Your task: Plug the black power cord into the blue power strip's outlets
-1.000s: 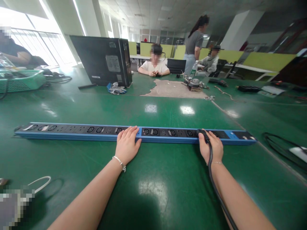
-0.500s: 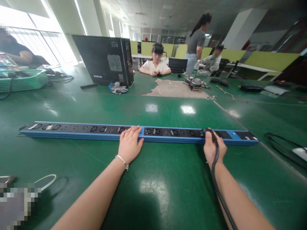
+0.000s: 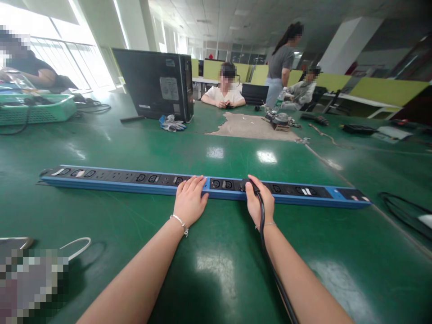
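Note:
A long blue power strip point(image 3: 297, 200) with black sockets lies across the green table. My left hand point(image 3: 191, 198) rests on its middle, palm down, fingers over the top face and thumb a little apart. To the right, my right hand point(image 3: 261, 200) grips a black plug point(image 3: 249, 184) between thumb and fingers, right over the sockets. Whether the plug sits in a socket cannot be made out. Its thick black cable point(image 3: 263, 234) runs down along my right forearm to the bottom edge.
A black computer case point(image 3: 155, 85) stands at the back left beside gloves point(image 3: 172, 123). A green basket point(image 3: 40, 114) is at the left. Across the table sits a person point(image 3: 224, 92). Coiled black cable point(image 3: 401, 211) lies at the right.
My right hand has moved left along the strip with the plug, closer to my left hand. The whole view has shifted slightly; my left hand stays on the strip.

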Available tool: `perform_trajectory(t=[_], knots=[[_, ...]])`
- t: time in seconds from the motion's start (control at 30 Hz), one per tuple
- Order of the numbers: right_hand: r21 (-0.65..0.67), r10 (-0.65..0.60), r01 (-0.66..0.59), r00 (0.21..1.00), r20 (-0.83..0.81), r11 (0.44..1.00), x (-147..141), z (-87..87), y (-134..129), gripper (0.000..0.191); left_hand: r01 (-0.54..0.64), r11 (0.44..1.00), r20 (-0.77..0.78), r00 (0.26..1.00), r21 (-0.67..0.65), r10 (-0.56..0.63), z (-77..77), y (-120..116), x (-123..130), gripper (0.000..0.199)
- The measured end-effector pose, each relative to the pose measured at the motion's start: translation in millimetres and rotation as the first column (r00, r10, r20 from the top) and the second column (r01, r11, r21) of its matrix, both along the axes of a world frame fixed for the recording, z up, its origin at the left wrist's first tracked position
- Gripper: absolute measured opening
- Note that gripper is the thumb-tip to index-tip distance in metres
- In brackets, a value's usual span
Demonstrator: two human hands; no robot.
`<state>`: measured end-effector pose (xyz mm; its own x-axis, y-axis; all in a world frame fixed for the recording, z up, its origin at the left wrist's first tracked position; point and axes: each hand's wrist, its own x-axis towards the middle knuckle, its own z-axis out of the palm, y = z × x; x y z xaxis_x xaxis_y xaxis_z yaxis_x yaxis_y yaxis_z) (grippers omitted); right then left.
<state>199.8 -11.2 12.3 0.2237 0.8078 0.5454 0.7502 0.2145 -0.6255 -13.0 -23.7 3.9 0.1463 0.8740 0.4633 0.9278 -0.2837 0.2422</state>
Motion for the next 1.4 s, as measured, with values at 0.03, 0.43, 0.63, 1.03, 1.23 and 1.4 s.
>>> perform_trajectory(t=[0.03,0.43,0.63,1.03,1.23,1.4], knots=[[-0.005,-0.014,0.014,1.0,0.012,1.0,-1.9,0.5,2.0,0.039,0.0,1.0,0.002,1.0,0.0,0.0,0.0,0.1,0.2,0.042],[0.021,-0.101,0.099,0.961,0.256,0.995,-19.2,-0.2,5.9,0.04,0.007,1.0,0.043,0.999,0.0,-0.007,0.0,0.2,0.6,0.041],[0.058,-0.116,0.103,0.941,0.318,0.993,-24.5,2.6,4.8,0.037,0.007,1.0,0.037,0.999,0.005,-0.007,-0.9,0.5,0.4,0.04],[0.075,-0.142,0.125,0.937,0.319,0.989,-27.7,-2.6,2.1,0.037,-0.04,0.999,0.186,0.982,0.013,0.037,-4.2,4.6,0.3,0.057],[0.091,-0.159,0.138,0.938,0.307,0.986,-24.8,-9.8,1.5,0.036,-0.06,0.998,0.301,0.952,0.023,0.051,-1.5,5.5,-0.9,0.06],[0.078,-0.098,0.073,0.91,0.404,0.994,-16.3,-13.3,-0.1,0.038,-0.056,0.998,0.302,0.952,0.018,0.048,-2.0,5.4,-0.3,0.062]])
